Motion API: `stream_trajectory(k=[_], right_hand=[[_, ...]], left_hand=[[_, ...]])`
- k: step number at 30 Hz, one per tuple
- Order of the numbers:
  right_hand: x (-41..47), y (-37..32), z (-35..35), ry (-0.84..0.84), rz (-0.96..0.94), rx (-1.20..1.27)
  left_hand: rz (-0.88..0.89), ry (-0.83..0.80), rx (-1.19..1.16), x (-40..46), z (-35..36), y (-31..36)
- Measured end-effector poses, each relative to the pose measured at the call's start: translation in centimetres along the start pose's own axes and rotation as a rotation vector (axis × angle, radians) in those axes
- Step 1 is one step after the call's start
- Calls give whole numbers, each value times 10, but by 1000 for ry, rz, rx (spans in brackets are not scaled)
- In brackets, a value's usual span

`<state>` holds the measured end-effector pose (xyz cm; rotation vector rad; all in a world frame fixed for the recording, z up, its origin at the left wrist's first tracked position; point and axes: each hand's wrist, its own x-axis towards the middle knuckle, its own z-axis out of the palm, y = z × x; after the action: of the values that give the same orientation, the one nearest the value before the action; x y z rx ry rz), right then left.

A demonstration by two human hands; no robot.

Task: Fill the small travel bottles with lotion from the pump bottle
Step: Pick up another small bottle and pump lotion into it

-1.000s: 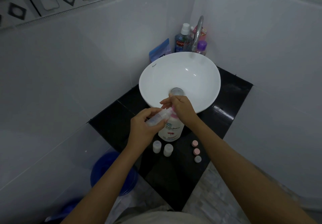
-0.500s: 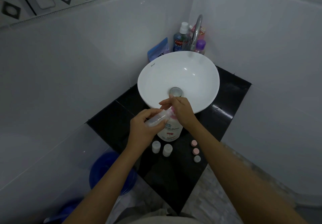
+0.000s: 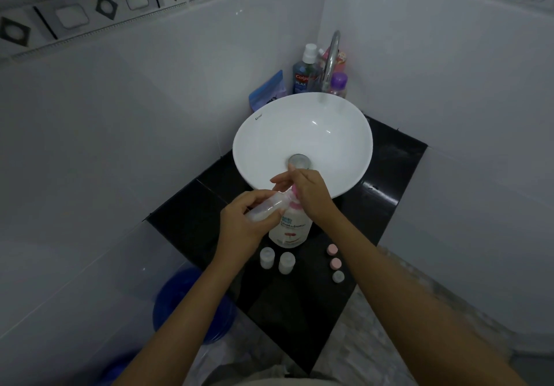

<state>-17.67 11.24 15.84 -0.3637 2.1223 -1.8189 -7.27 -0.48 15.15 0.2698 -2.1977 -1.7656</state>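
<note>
A white pump bottle [image 3: 290, 231] with a pink pump stands on the black counter [image 3: 317, 298] in front of the sink. My left hand [image 3: 242, 223] grips a clear small travel bottle [image 3: 266, 205], tilted with its mouth at the pump's nozzle. My right hand [image 3: 308, 192] rests on top of the pink pump head, fingers extended. Two more small bottles [image 3: 277, 260] stand uncapped in front of the pump bottle. To their right three caps [image 3: 335, 263], two pink and one grey, lie in a row.
A white round basin [image 3: 302, 142] sits behind the hands, with a chrome tap [image 3: 331, 58], a mouthwash bottle [image 3: 303, 70], a purple-capped bottle [image 3: 338, 84] and a blue pouch [image 3: 266, 91] in the corner. A blue bucket [image 3: 192, 304] stands on the floor, lower left.
Both hands stay at the pump bottle with the small bottle at the nozzle; no clear movement besides a slight camera shift.
</note>
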Motion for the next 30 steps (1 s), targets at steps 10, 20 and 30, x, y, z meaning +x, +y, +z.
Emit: stream_trajectory(k=[10, 20, 30], right_hand=[[3, -14, -11, -104, 20, -47], [-1, 4, -2, -44, 26, -66], [5, -8, -6, -25, -25, -67]], left_hand=[[22, -8, -54, 4, -3, 7], [-59, -14, -88, -1, 0, -5], [13, -24, -84, 8, -3, 4]])
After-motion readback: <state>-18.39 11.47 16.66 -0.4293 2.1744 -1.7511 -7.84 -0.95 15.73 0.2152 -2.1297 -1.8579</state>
